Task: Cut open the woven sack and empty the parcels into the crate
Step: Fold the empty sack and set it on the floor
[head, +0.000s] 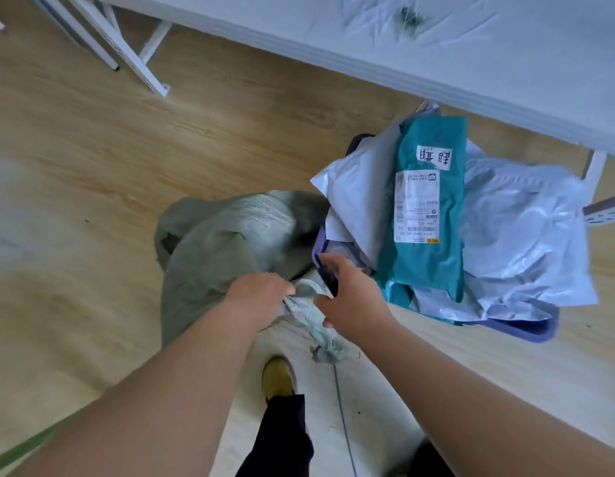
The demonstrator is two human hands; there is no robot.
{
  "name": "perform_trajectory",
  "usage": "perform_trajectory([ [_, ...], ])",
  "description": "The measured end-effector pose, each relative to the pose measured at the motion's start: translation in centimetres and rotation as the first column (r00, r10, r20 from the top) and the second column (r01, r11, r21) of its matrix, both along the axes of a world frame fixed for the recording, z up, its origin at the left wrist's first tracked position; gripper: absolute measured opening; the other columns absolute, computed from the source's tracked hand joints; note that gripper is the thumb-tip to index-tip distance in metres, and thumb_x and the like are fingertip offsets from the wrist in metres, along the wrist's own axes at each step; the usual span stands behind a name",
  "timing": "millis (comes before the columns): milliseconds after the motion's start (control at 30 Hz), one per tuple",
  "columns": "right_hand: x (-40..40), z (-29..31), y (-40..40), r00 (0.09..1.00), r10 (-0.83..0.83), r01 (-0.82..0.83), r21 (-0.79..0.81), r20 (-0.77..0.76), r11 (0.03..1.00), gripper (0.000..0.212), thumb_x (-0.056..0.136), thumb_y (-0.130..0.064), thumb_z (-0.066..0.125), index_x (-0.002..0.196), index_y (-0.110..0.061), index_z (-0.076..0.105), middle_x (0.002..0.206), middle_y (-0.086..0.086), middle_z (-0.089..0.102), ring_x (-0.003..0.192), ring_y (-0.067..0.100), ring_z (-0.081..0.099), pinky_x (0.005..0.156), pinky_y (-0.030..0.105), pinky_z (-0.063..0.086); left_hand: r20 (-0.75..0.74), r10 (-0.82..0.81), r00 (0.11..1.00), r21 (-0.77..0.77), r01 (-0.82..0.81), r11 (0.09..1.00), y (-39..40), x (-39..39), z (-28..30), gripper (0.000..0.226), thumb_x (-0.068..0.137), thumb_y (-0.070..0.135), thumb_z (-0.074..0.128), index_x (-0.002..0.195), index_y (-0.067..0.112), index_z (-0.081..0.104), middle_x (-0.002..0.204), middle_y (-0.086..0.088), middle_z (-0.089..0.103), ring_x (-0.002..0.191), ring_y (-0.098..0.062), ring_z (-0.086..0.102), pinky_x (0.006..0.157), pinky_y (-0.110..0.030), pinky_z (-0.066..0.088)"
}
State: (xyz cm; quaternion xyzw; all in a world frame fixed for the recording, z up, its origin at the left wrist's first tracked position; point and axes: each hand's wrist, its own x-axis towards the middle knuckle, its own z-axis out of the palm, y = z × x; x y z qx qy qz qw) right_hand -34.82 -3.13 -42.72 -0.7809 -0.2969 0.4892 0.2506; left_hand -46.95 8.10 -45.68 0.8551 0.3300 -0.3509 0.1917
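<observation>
Now we grip the woven sack's [223, 242] bunched neck beside the crate [526, 330].

Our left hand [261, 297] clenches the gathered cloth; our right hand [347, 297] pinches a dark object (a cutter, we judge). Slumped on the floor, the sack could slip, or the cutter could nick our fingers. Parcels [433, 208] already heap the crate, so more could spill; the tabletop [436, 39] overhangs it.
</observation>
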Motion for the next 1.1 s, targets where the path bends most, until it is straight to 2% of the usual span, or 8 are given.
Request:
perform_trajectory([
  [100,-0.2,4.6,-1.1,0.998,0.07,-0.07,-0.022,0.0,0.997,0.07,0.082,-0.013,0.065,0.144,-0.031,0.036,0.141,-0.007,0.052,0.08,0.024,0.071,0.084,0.04,0.056,0.017,0.001,1.0,-0.007,0.0,1.0,-0.8,0.5,7.6,0.048,0.095,0.005,0.043,0.132,0.032,0.056,0.132,-0.002,0.059,0.117,-0.028,0.057,0.092,-0.032,0.047],
  [200,-0.4,9.2,-2.4,0.994,0.09,-0.09,-0.005,-0.057,0.996,0.067,0.08,-0.015,0.069,0.139,-0.028,0.042,0.126,-0.007,0.061,0.05,0.009,0.063,0.071,0.029,0.058,0.131,0.048,0.99,0.027,-0.052,0.998,-1.3,0.6,14.4,0.041,0.096,0.011,0.044,0.125,0.037,0.058,0.125,0.002,0.063,0.112,-0.025,0.058,0.084,-0.031,0.047],
  [367,-0.2,17.0,-4.3,0.998,-0.046,0.048,0.04,-0.044,0.998,0.008,0.084,-0.02,0.065,0.085,-0.02,0.057,0.08,0.006,0.062,0.074,0.029,0.064,0.076,0.044,0.057,0.334,0.275,0.902,0.016,-0.297,0.955,-4.4,0.8,23.5,0.026,0.088,0.031,0.063,0.112,0.04,0.06,0.112,0.011,0.066,0.102,-0.016,0.061,0.077,-0.028,0.044],
  [567,2.7,23.9,-6.9,0.909,-0.413,0.417,0.079,-0.065,0.905,0.014,0.086,-0.013,0.056,0.096,-0.018,0.063,0.083,0.004,0.062,0.089,0.033,0.064,0.083,0.046,0.056,0.406,0.323,0.855,0.37,-0.476,0.798,-9.9,-2.2,27.5,0.035,0.088,0.004,0.056,0.118,0.023,0.059,0.121,-0.003,0.055,0.11,-0.025,0.052,0.075,-0.035,0.04],
  [700,4.1,25.9,-9.0,0.766,-0.641,0.643,0.06,-0.05,0.764,0.01,0.085,-0.012,0.052,0.088,-0.017,0.06,0.079,0.008,0.061,0.074,0.032,0.062,0.079,0.049,0.058,0.243,0.611,0.753,0.341,-0.656,0.673,-10.8,-6.8,27.5,0.03,0.092,0.009,0.052,0.12,0.017,0.058,0.119,-0.01,0.056,0.107,-0.032,0.057,0.076,-0.04,0.047],
  [833,3.8,27.7,-12.4,0.703,-0.707,0.711,-0.033,0.076,0.703,0.024,0.085,-0.011,0.05,0.105,-0.015,0.061,0.087,0.01,0.062,0.085,0.035,0.065,0.082,0.048,0.057,0.29,0.643,0.709,0.339,-0.704,0.624,-8.7,-9.2,29.9,0.032,0.093,0.007,0.04,0.115,0.017,0.061,0.109,-0.011,0.063,0.091,-0.031,0.059,0.07,-0.034,0.044],
  [933,2.0,30.7,-12.9,0.775,-0.62,0.62,0.042,0.126,0.783,0.04,0.083,-0.005,0.053,0.12,-0.02,0.059,0.107,0.005,0.065,0.091,0.03,0.067,0.084,0.041,0.057,0.381,0.534,0.755,0.304,-0.648,0.698,-6.5,-6.1,34.4,0.031,0.095,0.014,0.039,0.11,0.026,0.064,0.112,-0.01,0.066,0.09,-0.03,0.058,0.069,-0.029,0.036],
  [1100,-2.7,37.6,-9.8,0.928,-0.36,0.318,0.293,0.101,0.902,0.063,0.079,-0.018,0.073,0.136,-0.023,0.048,0.11,-0.007,0.057,0.098,0.023,0.066,0.078,0.033,0.057,0.548,0.111,0.829,0.178,-0.244,0.953,-7.9,1.7,43.3,0.03,0.087,0.011,0.052,0.099,0.036,0.063,0.108,0.007,0.067,0.094,-0.021,0.062,0.078,-0.032,0.051],
])
